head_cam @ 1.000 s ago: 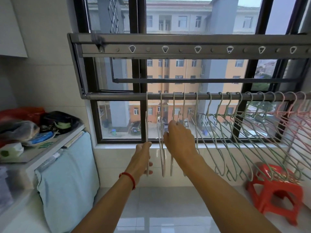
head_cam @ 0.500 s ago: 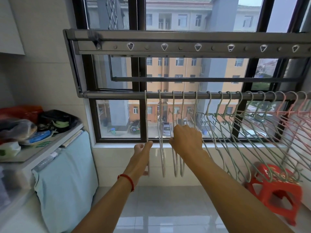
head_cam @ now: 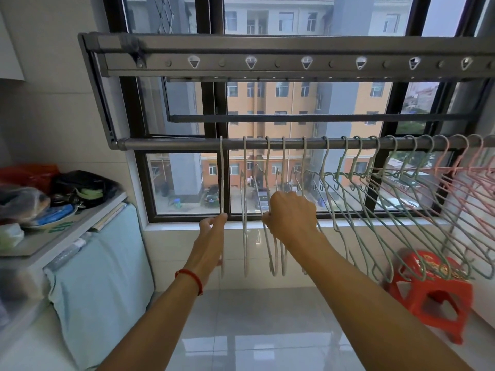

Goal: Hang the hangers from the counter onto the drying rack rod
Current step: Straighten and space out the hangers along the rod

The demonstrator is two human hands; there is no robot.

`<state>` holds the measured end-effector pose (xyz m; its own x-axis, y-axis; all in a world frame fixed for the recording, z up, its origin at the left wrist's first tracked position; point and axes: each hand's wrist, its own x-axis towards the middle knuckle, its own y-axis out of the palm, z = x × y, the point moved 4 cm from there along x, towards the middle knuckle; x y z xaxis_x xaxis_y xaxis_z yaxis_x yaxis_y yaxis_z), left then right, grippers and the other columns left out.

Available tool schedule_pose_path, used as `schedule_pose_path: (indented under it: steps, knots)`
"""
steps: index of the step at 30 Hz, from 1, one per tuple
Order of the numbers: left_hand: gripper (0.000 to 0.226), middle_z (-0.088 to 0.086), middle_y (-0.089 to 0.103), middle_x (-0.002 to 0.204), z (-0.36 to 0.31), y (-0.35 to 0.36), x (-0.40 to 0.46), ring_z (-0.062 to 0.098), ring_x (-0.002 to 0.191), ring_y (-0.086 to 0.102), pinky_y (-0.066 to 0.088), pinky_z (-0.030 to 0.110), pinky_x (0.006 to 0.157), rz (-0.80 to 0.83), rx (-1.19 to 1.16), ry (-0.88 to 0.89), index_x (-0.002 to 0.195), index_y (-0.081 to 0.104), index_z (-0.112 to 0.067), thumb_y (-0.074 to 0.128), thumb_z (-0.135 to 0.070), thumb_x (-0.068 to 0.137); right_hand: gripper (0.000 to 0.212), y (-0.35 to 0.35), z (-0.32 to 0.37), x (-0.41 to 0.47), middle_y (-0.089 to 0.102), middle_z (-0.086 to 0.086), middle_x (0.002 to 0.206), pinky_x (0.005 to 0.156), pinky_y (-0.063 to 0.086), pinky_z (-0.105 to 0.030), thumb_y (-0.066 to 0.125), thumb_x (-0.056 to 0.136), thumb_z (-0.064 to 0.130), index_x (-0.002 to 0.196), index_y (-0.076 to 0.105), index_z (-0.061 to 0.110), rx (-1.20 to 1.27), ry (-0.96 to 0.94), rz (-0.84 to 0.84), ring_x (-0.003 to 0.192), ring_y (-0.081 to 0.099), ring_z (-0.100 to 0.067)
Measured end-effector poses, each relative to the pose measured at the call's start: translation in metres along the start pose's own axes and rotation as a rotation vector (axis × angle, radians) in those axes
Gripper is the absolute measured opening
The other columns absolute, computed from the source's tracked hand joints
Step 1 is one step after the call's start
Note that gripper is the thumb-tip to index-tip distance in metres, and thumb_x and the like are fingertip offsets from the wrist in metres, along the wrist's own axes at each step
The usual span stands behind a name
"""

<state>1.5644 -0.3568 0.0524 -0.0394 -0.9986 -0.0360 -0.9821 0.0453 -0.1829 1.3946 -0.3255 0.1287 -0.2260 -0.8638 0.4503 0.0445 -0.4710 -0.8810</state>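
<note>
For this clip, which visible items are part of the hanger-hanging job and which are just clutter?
Job: left hand holding the leftmost white hanger; right hand among the white hangers; rack rod; green hangers; pink hangers.

Clutter: red stool; blue cloth; bags.

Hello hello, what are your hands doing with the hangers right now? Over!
Left hand pinches leftmost white wire hanger. Right hand grips next white hangers. All hooked on grey metal rod. Nothing in the way.
</note>
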Motion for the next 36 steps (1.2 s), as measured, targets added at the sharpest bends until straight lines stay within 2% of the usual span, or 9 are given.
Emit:
schedule_pose_path:
  steps: [4, 7, 13, 15, 18, 22, 25, 31, 36]
  knots:
    - [0.053, 0.006, 0.044, 0.128, -0.001, 0.0, -0.002, 0.03, 0.121, 0.051, 0.052, 0.049, 0.093, 0.019, -0.015, 0.011, 0.147, 0.03, -0.026, 0.035, -0.056, 0.104, 0.025, -0.001, -0.001, 0.0, 0.057, -0.005, 0.078, 0.069, 0.048, -0.031, 0.066, 0.093, 0.025, 0.077, 0.049, 0.017, 0.01, 0.01, 0.006, 0.068, 0.053, -0.018]
    - [0.052, 0.005, 0.046, 0.128, -0.001, 0.0, -0.001, 0.028, 0.117, 0.051, 0.051, 0.048, 0.093, 0.021, -0.007, 0.021, 0.146, 0.031, -0.027, 0.036, -0.056, 0.103, 0.031, -0.001, -0.001, -0.001, 0.052, -0.003, 0.076, 0.066, 0.044, -0.029, 0.066, 0.093, 0.023, 0.071, 0.045, 0.018, 0.004, 0.009, 0.011, 0.069, 0.051, -0.018]
    - [0.052, -0.002, 0.05, 0.111, -0.004, 0.001, 0.004, 0.019, 0.103, 0.049, 0.047, 0.042, 0.092, -0.037, 0.062, 0.137, 0.145, 0.032, -0.019, 0.037, -0.051, 0.105, 0.025, -0.007, -0.005, -0.008, 0.056, -0.002, 0.082, 0.059, 0.035, -0.027, 0.057, 0.099, 0.034, 0.081, 0.049, 0.018, -0.029, 0.012, -0.057, 0.063, 0.051, -0.016]
    - [0.058, 0.01, 0.056, 0.126, -0.007, -0.002, 0.004, 0.023, 0.107, 0.055, 0.048, 0.042, 0.095, -0.088, 0.108, 0.173, 0.144, 0.036, -0.019, 0.039, -0.058, 0.101, 0.023, -0.012, -0.011, -0.012, 0.063, -0.002, 0.09, 0.06, 0.035, -0.027, 0.051, 0.103, 0.037, 0.093, 0.058, 0.017, -0.031, 0.03, -0.117, 0.064, 0.053, -0.016]
    - [0.086, 0.018, 0.053, 0.14, -0.012, -0.004, 0.0, 0.036, 0.127, 0.052, 0.047, 0.055, 0.107, -0.165, 0.196, 0.261, 0.146, 0.037, -0.025, 0.034, -0.079, 0.079, 0.026, -0.015, -0.023, -0.015, 0.059, 0.0, 0.089, 0.062, 0.039, -0.031, 0.051, 0.102, 0.035, 0.116, 0.055, 0.014, 0.017, 0.077, -0.174, 0.07, 0.054, -0.019]
    - [0.067, 0.011, 0.052, 0.14, -0.044, 0.001, -0.028, 0.03, 0.132, 0.042, 0.036, 0.043, 0.109, -0.431, 0.48, 0.683, 0.136, 0.053, -0.016, 0.039, -0.059, 0.086, 0.021, -0.009, -0.038, -0.013, 0.047, 0.003, 0.073, 0.06, 0.036, -0.029, 0.053, 0.101, 0.035, 0.092, 0.051, 0.016, -0.013, 0.114, -0.11, 0.06, 0.049, -0.015]
    - [0.052, 0.012, 0.056, 0.135, -0.062, 0.017, -0.042, 0.031, 0.129, 0.045, 0.033, 0.041, 0.108, -0.49, 0.531, 0.869, 0.126, 0.061, -0.015, 0.046, -0.048, 0.087, 0.028, -0.004, -0.041, -0.01, 0.042, 0.004, 0.061, 0.055, 0.032, -0.027, 0.054, 0.1, 0.029, 0.076, 0.046, 0.018, -0.042, 0.114, -0.068, 0.05, 0.038, -0.01]
    - [0.053, 0.012, 0.058, 0.131, -0.068, 0.039, -0.049, 0.033, 0.126, 0.049, 0.032, 0.04, 0.106, -0.448, 0.576, 0.884, 0.124, 0.063, -0.015, 0.047, -0.046, 0.083, 0.024, -0.003, -0.041, -0.008, 0.041, 0.003, 0.061, 0.061, 0.039, -0.03, 0.056, 0.099, 0.023, 0.077, 0.051, 0.018, -0.043, 0.101, -0.054, 0.06, 0.051, -0.017]
    - [0.049, 0.01, 0.058, 0.132, -0.061, 0.047, -0.047, 0.033, 0.129, 0.048, 0.027, 0.036, 0.106, -0.432, 0.621, 0.835, 0.124, 0.062, -0.017, 0.051, -0.043, 0.084, 0.037, -0.004, -0.043, -0.009, 0.038, 0.002, 0.062, 0.059, 0.037, -0.03, 0.055, 0.097, 0.023, 0.067, 0.037, 0.016, -0.058, 0.076, -0.052, 0.064, 0.052, -0.021]
